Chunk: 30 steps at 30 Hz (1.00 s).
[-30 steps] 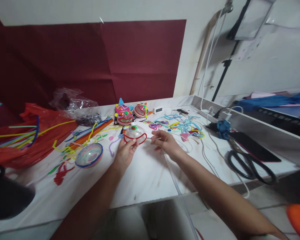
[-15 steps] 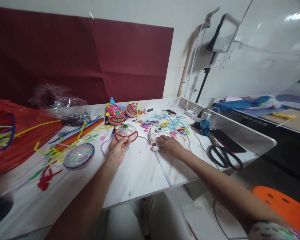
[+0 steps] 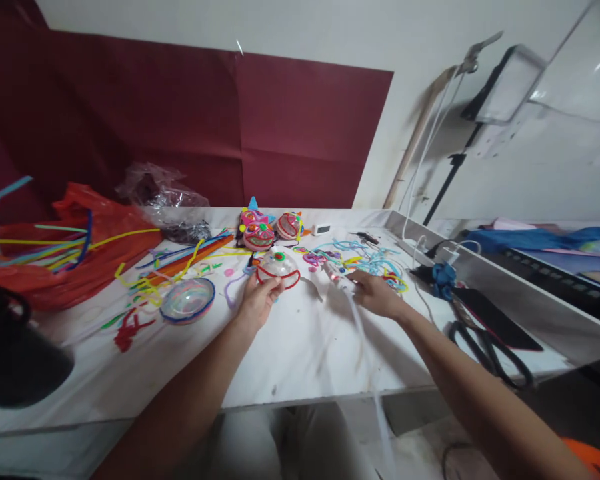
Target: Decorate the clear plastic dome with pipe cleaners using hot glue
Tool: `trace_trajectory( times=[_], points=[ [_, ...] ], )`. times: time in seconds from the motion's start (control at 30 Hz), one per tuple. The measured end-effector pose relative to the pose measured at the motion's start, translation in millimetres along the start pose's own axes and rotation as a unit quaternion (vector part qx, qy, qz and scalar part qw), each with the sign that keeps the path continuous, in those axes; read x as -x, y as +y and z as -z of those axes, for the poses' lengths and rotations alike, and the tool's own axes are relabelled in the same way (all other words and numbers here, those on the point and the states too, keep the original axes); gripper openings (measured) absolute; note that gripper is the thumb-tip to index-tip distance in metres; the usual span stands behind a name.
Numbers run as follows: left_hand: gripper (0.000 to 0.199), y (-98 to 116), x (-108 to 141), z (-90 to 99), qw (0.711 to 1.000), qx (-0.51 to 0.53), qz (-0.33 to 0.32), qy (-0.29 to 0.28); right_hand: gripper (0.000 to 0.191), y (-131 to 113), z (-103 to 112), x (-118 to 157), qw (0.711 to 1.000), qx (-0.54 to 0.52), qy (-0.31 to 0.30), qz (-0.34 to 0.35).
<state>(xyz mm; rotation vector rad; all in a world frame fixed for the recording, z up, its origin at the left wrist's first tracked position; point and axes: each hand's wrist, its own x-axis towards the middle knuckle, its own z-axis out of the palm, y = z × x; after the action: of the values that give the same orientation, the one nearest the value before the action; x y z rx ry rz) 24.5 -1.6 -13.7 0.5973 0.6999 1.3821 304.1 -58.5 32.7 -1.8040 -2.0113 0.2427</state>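
Clear dome (image 3: 280,268) in left hand (image 3: 261,300)

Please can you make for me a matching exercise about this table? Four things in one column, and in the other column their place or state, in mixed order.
1. clear dome with red trim
2. open bowl
3. scissors
4. red plastic bag

A. on the left side of the table, with coloured sticks
B. held in the left hand
C. beside the dark flat slab on the right
D. resting on the table, with a blue rim

Right pairs: 1-B, 2-D, 3-C, 4-A.
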Motion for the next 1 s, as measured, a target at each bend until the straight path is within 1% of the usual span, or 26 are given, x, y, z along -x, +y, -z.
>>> trace_trajectory(
  times=[0.03,0.07,0.13,0.2,0.27,0.37,0.47,0.6,0.77,0.87,1.0],
  points=[
    [0.052,-0.8,-0.4,1.0,1.0,-0.001,0.0,-0.003,0.036,1.9,6.3,1.0,0.996,-0.088,0.008,-0.024],
    [0.053,-1.6,-0.6,1.8,1.0,-0.002,-0.001,-0.006,0.033,2.9,12.4,2.5,0.983,-0.176,0.01,-0.051],
    [0.055,-2.7,-0.8,2.6,1.0,-0.004,-0.004,-0.014,0.03,1.1,23.2,7.1,0.943,-0.316,0.009,-0.101],
    [0.056,-3.3,-0.5,2.6,1.0,-0.009,-0.008,-0.022,0.03,-5.5,30.9,13.4,0.906,-0.405,-0.002,-0.126],
    [0.058,-3.6,0.4,1.8,1.0,-0.015,-0.01,-0.026,0.024,-14.8,35.0,20.0,0.882,-0.453,-0.028,-0.124],
    [0.062,-3.3,2.6,0.4,0.999,-0.022,-0.012,-0.024,0.014,-27.9,34.7,27.2,0.871,-0.473,-0.069,-0.11],
    [0.063,-2.5,5.1,-0.6,0.999,-0.038,-0.015,-0.034,0.015,-37.1,29.6,29.2,0.87,-0.471,-0.092,-0.115],
    [0.066,-1.7,7.7,-1.4,0.997,-0.054,-0.021,-0.049,0.018,-44.7,22.0,26.8,0.879,-0.452,-0.092,-0.122],
    [0.067,-1.4,10.5,-2.9,0.996,-0.067,-0.024,-0.056,0.016,-47.8,15.5,22.6,0.892,-0.416,-0.096,-0.148],
    [0.068,-1.8,11.7,-3.7,0.995,-0.071,-0.023,-0.06,0.018,-48.5,13.7,20.6,0.896,-0.41,-0.108,-0.129],
    [0.07,-3.1,11.6,-3.2,0.995,-0.075,-0.019,-0.058,0.023,-48.5,12.3,18.8,0.893,-0.421,-0.119,-0.104]
  ],
)
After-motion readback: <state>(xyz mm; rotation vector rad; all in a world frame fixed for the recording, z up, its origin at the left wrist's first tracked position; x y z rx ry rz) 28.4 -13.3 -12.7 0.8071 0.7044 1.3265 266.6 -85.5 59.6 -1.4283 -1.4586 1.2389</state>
